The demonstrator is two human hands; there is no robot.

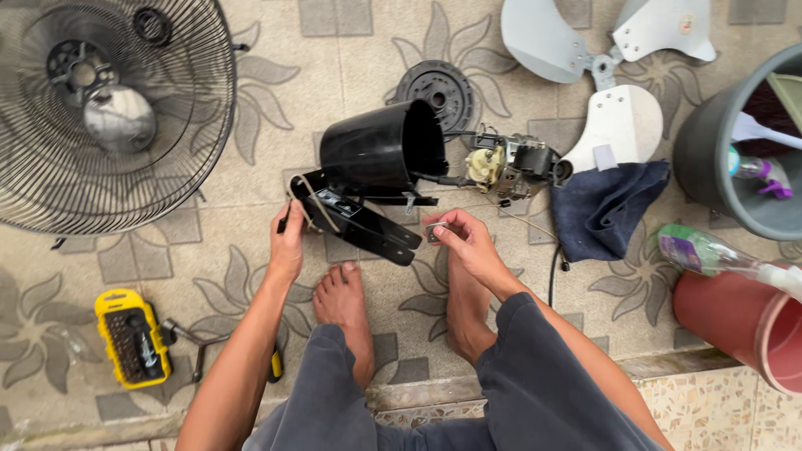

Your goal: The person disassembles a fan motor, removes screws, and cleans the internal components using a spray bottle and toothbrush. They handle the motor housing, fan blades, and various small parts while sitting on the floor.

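Person sits w/ bare feet on a patterned tile floor (351,50), fan parts spread out in front. Left hand (286,242) grips the end of a black mounting bracket (359,219), fingers clenched around its left end; a pale band or cord loops over the bracket just beside the hand. The bracket runs diagonally to the right, toward the right hand, and sits under a black cylindrical motor housing (380,150) lying on its side, open mouth facing right.

Right hand (459,238) is just right of the bracket's tip, fingertips pinched on a small metal piece (433,230); too small to tell what kind. A thin wire runs from near this hand up toward the exposed fan motor (510,163), which lies right of the housing w/ black leads between them. A round black plastic disc (434,88) lies behind the housing.

Other bits:
- Wire fan guard (109,117) at top left, w/ a hub in its middle.
- Grey 3-blade fan propeller (606,63) at top right.
- Dark blue cloth (606,209) right of the motor, touching one blade.
- Grey bucket (710,150) at right edge w/ bottles inside; reddish bucket (735,321) below it, spray bottle (710,255) lying between.
- Yellow bit-set case (132,338) at lower left, a metal crank-shaped tool (196,342) just beside it.
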